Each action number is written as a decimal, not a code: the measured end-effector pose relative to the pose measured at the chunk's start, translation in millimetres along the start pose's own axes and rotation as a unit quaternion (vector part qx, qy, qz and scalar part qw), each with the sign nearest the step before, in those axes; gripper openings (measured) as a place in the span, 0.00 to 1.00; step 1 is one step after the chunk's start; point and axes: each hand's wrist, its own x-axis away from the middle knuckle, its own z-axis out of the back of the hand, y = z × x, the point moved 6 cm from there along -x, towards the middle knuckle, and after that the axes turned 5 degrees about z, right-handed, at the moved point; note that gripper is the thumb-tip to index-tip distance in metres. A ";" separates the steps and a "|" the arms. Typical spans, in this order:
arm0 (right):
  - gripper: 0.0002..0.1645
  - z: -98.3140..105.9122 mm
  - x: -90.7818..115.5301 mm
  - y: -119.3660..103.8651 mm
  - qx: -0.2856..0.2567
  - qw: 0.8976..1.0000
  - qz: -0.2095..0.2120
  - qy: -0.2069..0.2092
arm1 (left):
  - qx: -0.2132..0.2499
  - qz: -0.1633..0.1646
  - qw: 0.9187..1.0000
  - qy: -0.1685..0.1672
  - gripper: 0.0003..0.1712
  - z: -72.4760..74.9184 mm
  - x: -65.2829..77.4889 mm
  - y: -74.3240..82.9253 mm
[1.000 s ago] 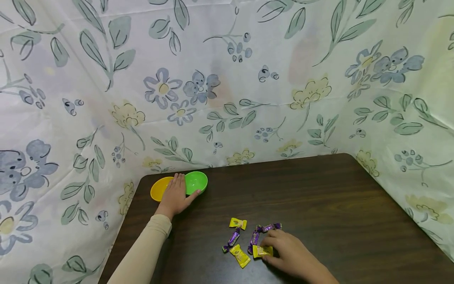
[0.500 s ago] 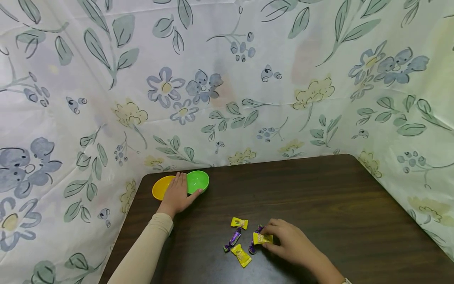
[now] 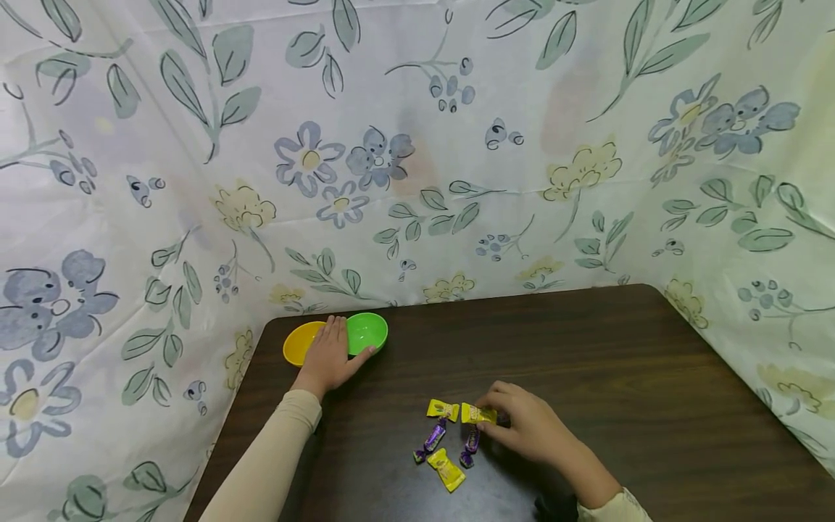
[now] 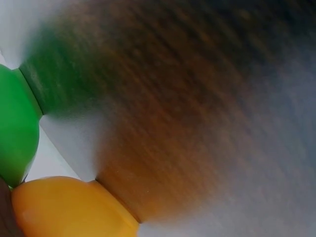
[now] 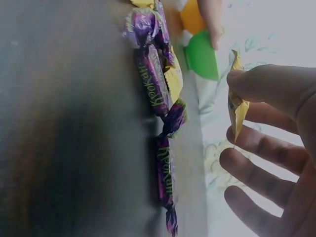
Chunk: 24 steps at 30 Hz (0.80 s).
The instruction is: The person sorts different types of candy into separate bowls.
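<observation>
My right hand point(image 3: 530, 426) pinches a yellow-wrapped candy point(image 3: 478, 413) between thumb and fingertips; in the right wrist view this candy point(image 5: 237, 106) shows edge-on, raised off the table. Below it lies a purple twist-wrapped candy point(image 3: 471, 444); another purple candy point(image 5: 166, 173), mostly hidden by the hand in the head view, lies end to end with it. To the left are a third purple candy point(image 3: 432, 438) and two yellow ones, one far point(image 3: 443, 409) and one near point(image 3: 446, 470). With straight fingers, my left hand point(image 3: 328, 357) rests over the meeting rims of a yellow bowl point(image 3: 300, 344) and a green bowl point(image 3: 367, 332).
The dark wooden table point(image 3: 587, 348) has its far edge against a floral cloth point(image 3: 417, 145), which also hangs along both sides. Both bowls stand in the table's far left corner.
The right hand has carried the pinched yellow candy away from me, from the near end of the purple candy to over its far end. The left hand stays on the bowls.
</observation>
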 end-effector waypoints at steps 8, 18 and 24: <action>0.12 -3.2 -13.5 5.3 0.002 1.000 -0.014 0.013 | 0.001 -0.003 1.000 0.004 0.68 -0.7 1.3 1.2; 0.13 -10.4 -23.3 2.6 0.010 1.000 -0.010 0.021 | 0.000 -0.001 1.000 0.000 0.67 -0.5 1.7 1.9; 0.13 -10.8 -30.0 -3.7 0.013 1.000 0.004 0.024 | 0.001 0.000 1.000 0.002 0.67 3.0 3.2 3.3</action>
